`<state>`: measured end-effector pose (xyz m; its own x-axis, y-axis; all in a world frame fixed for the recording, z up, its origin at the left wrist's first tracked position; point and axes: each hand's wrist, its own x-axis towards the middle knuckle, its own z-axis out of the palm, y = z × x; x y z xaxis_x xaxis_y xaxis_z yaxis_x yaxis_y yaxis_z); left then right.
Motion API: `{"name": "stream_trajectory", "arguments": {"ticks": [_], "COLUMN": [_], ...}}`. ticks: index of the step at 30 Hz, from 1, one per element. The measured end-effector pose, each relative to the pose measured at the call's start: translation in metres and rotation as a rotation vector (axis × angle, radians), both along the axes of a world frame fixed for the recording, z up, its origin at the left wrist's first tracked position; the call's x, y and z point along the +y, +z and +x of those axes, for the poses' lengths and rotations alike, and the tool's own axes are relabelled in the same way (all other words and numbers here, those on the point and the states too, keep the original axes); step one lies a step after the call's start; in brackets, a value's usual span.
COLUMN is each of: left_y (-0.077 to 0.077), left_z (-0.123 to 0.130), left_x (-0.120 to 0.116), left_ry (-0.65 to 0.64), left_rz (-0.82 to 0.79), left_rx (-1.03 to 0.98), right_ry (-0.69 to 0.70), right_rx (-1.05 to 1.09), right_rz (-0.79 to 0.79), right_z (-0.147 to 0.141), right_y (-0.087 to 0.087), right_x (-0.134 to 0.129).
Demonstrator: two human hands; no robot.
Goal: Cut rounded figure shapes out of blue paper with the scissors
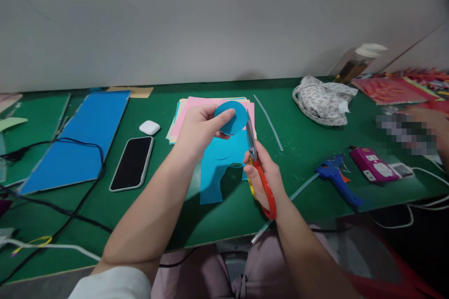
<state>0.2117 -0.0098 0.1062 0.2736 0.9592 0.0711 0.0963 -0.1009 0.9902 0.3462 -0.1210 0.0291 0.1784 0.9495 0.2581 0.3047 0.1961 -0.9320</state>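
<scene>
Between the thumb and fingers of my left hand [199, 128] is a round blue paper disc [233, 121], held up over the papers. My right hand [268, 173] grips a pair of scissors [261, 177] with red and yellow handles. Their blades point upward along the disc's right edge; whether they touch the paper I cannot tell. Below lies a blue paper sheet [210, 182] with a curved piece cut out of it. Under that rests a stack of pink and cream paper sheets [180, 119].
Left of the papers lie a phone [132, 163], a white earbud case [149, 127] and a blue board [80, 135] with black cables over it. To the right are a glue gun [338, 177], a purple power strip [373, 163], a patterned cloth [324, 103], a bottle [361, 63] and another person's hand [426, 124].
</scene>
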Motion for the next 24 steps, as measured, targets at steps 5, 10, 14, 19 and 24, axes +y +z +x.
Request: {"name": "stream_trajectory", "arguments": {"ticks": [5,10,14,19,24], "left_y": [-0.0006,-0.0008,-0.0006,-0.0016,-0.0023], "left_z": [-0.0012,-0.0013,-0.0017,-0.003,-0.0038], "left_x": [0.0007,0.0014,0.0019,0.0028,0.0039], "left_ry": [0.003,0.01,0.013,0.01,0.017], "left_rz": [0.007,-0.002,0.001,0.011,0.026], "left_rx": [0.01,-0.013,-0.031,-0.024,-0.022], "right_ry": [-0.005,-0.009,-0.001,-0.003,-0.003], "right_rx": [-0.032,-0.029,-0.031,-0.031,-0.057], "right_rz": [-0.005,-0.014,-0.026,-0.043,-0.041], "right_z": [0.0011,0.0009,0.0012,0.0015,0.0018], "right_y": [0.0007,0.0014,0.0007,0.0006,-0.0005], "right_x": [0.0001,-0.0014,-0.0015,-0.0013,-0.0019]}}
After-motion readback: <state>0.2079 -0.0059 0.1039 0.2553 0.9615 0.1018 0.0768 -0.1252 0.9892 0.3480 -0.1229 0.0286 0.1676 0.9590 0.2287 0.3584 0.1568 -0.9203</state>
